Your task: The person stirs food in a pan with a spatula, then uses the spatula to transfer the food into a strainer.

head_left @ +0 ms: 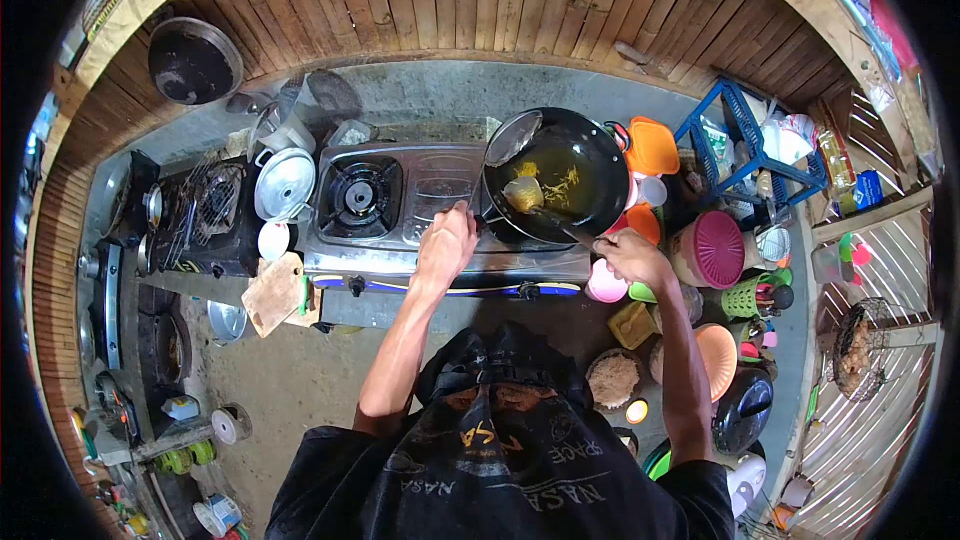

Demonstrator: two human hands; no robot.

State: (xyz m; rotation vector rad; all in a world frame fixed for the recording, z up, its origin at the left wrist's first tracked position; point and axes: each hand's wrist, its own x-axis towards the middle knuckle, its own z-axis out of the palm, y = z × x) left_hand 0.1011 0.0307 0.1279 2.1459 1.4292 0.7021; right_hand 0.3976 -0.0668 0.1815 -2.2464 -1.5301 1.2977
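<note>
A black wok [590, 155] stands on the right side of a two-burner gas stove [400, 258], with oil and small yellow pieces inside. My left hand [448, 240] is closed at the wok's left side, round its handle. In my right hand [632, 258] is the handle of a spatula [524, 194], whose broad head rests in the wok among the yellow pieces. A round strainer or lid [514, 137] lies at the wok's upper left edge; which of the two I cannot tell.
The left burner [358, 197] holds no pot. Left of it are a silver pot [284, 184] and a cutting board [274, 294]. To the right stand an orange container [653, 146], a blue rack [735, 100], a pink-lidded tub [719, 249] and a green basket [741, 298].
</note>
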